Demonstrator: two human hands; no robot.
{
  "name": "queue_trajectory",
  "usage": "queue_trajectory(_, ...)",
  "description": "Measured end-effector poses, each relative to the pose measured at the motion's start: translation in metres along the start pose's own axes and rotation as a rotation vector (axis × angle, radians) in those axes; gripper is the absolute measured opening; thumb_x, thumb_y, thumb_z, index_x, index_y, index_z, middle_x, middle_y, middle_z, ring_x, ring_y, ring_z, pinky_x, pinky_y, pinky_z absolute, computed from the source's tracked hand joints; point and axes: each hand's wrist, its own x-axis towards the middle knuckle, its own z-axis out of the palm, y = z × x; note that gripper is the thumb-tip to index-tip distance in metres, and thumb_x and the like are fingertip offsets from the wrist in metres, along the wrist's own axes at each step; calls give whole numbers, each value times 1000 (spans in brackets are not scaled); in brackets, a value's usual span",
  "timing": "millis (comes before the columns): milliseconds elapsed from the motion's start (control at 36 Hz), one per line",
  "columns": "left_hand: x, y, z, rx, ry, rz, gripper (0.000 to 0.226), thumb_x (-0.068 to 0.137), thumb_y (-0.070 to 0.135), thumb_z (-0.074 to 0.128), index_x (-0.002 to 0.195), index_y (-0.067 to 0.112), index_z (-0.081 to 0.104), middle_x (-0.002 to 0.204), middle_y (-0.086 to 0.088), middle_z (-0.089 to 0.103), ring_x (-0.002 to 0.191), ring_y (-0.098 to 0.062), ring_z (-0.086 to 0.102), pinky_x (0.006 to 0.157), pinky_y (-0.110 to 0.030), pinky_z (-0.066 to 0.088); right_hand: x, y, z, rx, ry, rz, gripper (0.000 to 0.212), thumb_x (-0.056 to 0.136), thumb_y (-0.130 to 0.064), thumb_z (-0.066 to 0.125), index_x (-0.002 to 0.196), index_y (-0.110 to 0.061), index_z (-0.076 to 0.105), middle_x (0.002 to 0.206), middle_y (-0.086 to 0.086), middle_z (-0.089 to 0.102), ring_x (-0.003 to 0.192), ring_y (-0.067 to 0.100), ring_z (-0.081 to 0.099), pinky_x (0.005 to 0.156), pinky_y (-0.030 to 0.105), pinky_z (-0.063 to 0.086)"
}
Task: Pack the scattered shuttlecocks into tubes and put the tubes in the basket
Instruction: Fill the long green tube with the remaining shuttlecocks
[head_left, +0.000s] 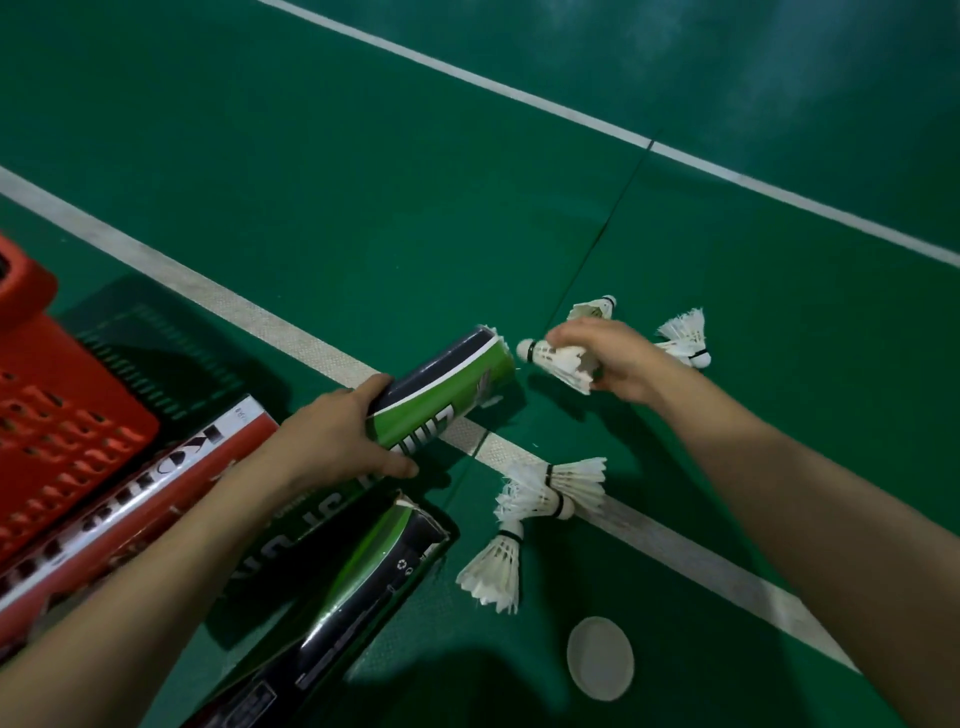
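My left hand (340, 436) grips a green and black tube (447, 384), its open mouth tilted up toward the right. My right hand (613, 358) holds a white shuttlecock (558, 361) with its cork tip pointing at the tube mouth, a short gap away. More shuttlecocks lie on the green floor: one (595, 309) behind my right hand, one (685, 338) to its right, two (550, 491) crossed on the white line, and one (496, 569) below them. The red basket (62, 431) stands at the left edge.
A second green and black tube (374, 577) lies open on the floor beneath my left forearm. A red and white tube (130, 499) lies beside the basket. A round white lid (600, 657) rests on the floor near the bottom. White court lines cross the floor.
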Motion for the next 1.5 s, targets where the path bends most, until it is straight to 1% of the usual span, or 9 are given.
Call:
queue_trajectory(194, -4, 33, 1, -12, -109, 154, 106, 64, 45, 84, 148, 30, 22, 133, 1, 52, 107, -16, 52, 94, -26, 43, -16, 5, -26, 63, -316, -15, 18, 88, -21, 58, 100, -8, 60, 105, 10, 60, 93, 21, 56, 83, 29, 47)
queue_trajectory(333, -5, 47, 4, -31, -146, 241, 106, 63, 42, 85, 148, 32, 23, 130, 9, 51, 107, -11, 52, 93, -21, 42, -18, 18, -17, 74, -226, -68, 56, 84, -72, 37, 111, -33, 66, 125, -5, 63, 136, 25, 34, 112, 61, 12)
queue_trajectory(472, 0, 47, 15, 81, -68, 272, 106, 54, 55, 83, 143, 36, 29, 125, 5, 57, 105, -15, 56, 92, -36, 48, -20, 39, 12, 138, -155, -66, 59, 87, -75, 19, 116, -43, 60, 125, -10, 63, 142, 24, 22, 112, 65, 3)
queue_trajectory(611, 1, 45, 30, 65, -91, 217, 105, 57, 55, 82, 143, 36, 26, 121, 5, 57, 99, -15, 57, 90, -36, 50, -16, 48, 12, 307, 90, -9, 60, 96, -60, 24, 123, -17, 55, 123, 7, 59, 122, 25, 47, 110, 51, 29)
queue_trajectory(722, 4, 41, 29, 175, -34, 117, 105, 58, 60, 79, 144, 35, 24, 117, 1, 56, 97, -19, 56, 86, -37, 51, -15, 65, 3, -289, 131, 10, 35, 93, -47, 50, 83, -13, 51, 76, 6, 42, 68, 19, 42, 66, 32, 35)
queue_trajectory(861, 2, 35, 28, 237, -24, 69, 105, 61, 60, 78, 144, 34, 21, 118, 0, 54, 98, -20, 56, 86, -36, 51, -33, 83, 0, -703, -299, 150, 58, 85, -37, 67, 129, -4, 49, 130, 10, 52, 120, 28, 50, 98, 36, 41)
queue_trajectory(1000, 0, 35, 32, 186, -51, 55, 105, 60, 59, 80, 144, 35, 22, 113, 0, 52, 96, -20, 55, 86, -36, 51, -36, 95, 7, -867, -272, 45, 56, 78, -19, 72, 127, -10, 47, 122, 9, 54, 99, 20, 51, 80, 30, 43)
queue_trajectory(1250, -3, 32, 28, 188, -47, 53, 110, 59, 60, 79, 147, 35, 18, 122, -2, 53, 102, -22, 55, 91, -39, 50, -27, 64, -27, -240, 141, -106, 31, 86, -21, 62, 111, -16, 43, 110, 9, 57, 87, 19, 59, 71, 28, 49)
queue_trajectory(1500, -6, 34, 23, 91, -78, 111, 113, 58, 57, 82, 149, 34, 17, 130, 0, 52, 103, -19, 54, 94, -35, 48, -41, 28, -44, -116, -252, -50, 44, 73, -5, 56, 115, -19, 52, 91, 5, 46, 76, 15, 40, 65, 25, 36)
